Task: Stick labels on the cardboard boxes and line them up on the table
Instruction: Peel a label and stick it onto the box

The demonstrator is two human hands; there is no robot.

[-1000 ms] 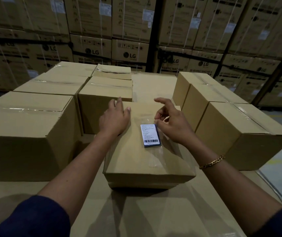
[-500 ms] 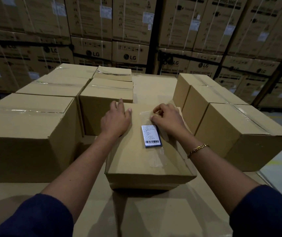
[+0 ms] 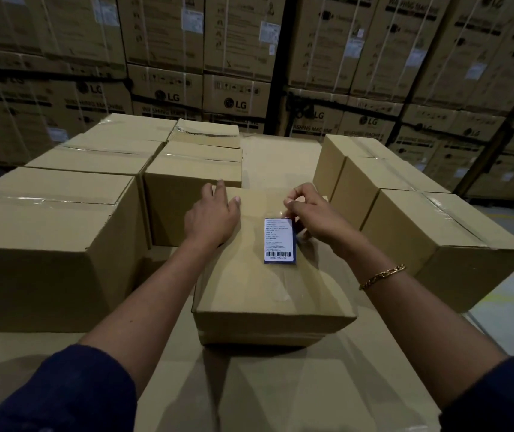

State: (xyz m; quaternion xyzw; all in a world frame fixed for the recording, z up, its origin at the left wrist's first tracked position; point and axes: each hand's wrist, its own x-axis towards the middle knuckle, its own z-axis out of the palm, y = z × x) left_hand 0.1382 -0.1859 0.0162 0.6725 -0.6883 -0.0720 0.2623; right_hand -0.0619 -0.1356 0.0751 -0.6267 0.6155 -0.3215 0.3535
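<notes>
A small cardboard box (image 3: 249, 294) sits in front of me on the cardboard-covered table (image 3: 280, 394). A white barcode label with a blue border (image 3: 278, 240) lies on its top under a strip of clear tape. My left hand (image 3: 213, 218) rests flat on the box's far left part, fingers straight. My right hand (image 3: 313, 218) is curled just right of the label's top and pinches the upper end of the clear tape between thumb and fingertips.
Taped cardboard boxes (image 3: 62, 238) stand in rows on the left, and a row of boxes (image 3: 430, 241) runs along the right. A gap of bare table (image 3: 280, 163) lies between them. Stacked LG cartons (image 3: 237, 98) form a wall behind. Floor shows at right.
My right hand came down from above the box to the tape at the label's top, and now pinches it slightly raised. The left hand stayed pressed on the box.
</notes>
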